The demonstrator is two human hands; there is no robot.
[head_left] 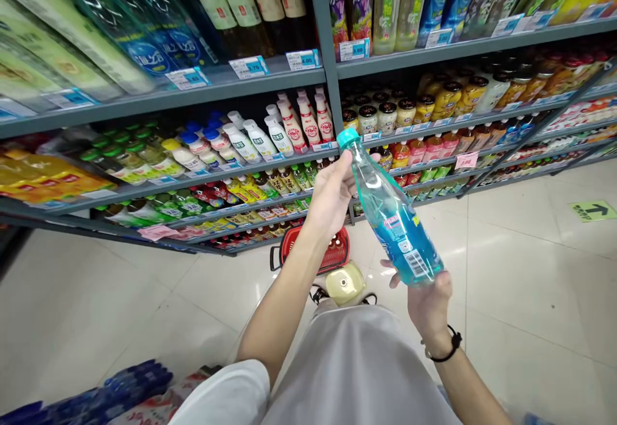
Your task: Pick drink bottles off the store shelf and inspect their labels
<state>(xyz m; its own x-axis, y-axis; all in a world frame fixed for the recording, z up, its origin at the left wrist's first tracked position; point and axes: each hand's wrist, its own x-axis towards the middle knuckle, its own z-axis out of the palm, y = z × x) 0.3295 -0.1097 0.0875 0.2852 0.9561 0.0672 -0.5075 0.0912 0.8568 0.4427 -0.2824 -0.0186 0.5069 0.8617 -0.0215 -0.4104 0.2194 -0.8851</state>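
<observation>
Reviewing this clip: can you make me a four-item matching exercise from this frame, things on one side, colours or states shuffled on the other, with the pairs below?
Things
1. Bottle
2. Basket
3. Arrow sticker
4. Bracelet

Colours or states
A. Pale green, near the picture's right edge
B. Black, worn at the right wrist
C. Tilted, held by the left hand near its top and the right hand at its base
D. Red, partly hidden from view

Right pairs
1-C, 2-D, 3-A, 4-B
</observation>
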